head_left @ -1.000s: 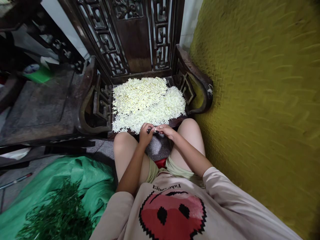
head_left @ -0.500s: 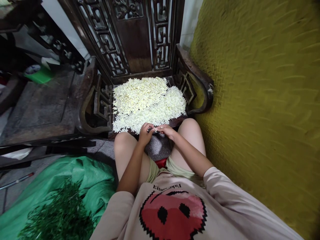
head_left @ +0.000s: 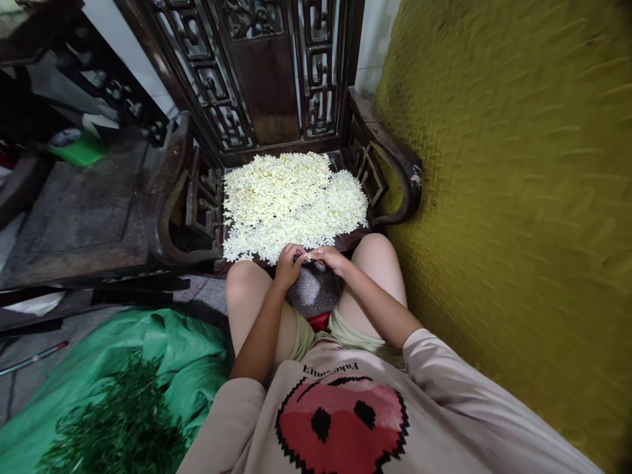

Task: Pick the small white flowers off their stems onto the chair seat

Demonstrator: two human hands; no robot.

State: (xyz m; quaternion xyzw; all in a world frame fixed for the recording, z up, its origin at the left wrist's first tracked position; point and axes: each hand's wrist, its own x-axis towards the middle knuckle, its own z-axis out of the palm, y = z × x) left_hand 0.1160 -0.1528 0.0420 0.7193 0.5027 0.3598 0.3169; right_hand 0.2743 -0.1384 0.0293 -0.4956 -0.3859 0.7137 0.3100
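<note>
A thick layer of small white and pale yellow flowers (head_left: 291, 197) covers the seat of a dark carved wooden chair (head_left: 269, 85). Just in front of the seat edge, above my knees, my hands meet fingertip to fingertip. My left hand (head_left: 289, 264) is closed in a pinch at a small white flower (head_left: 309, 257). From the other side my right hand (head_left: 330, 259) pinches too, with bits of white showing at its fingers. Exactly how each set of fingertips grips the flower is too small to make out.
Close on the right stands a yellow textured panel (head_left: 503, 197). To the left is a dark wooden table (head_left: 83, 217) bearing a green roll of tape (head_left: 79, 148). Leafy green stems (head_left: 118, 421) lie on a green plastic sheet (head_left: 162, 329) at lower left.
My fingertips have shifted very slightly around the small white flower. The flowers on the seat and everything else look the same.
</note>
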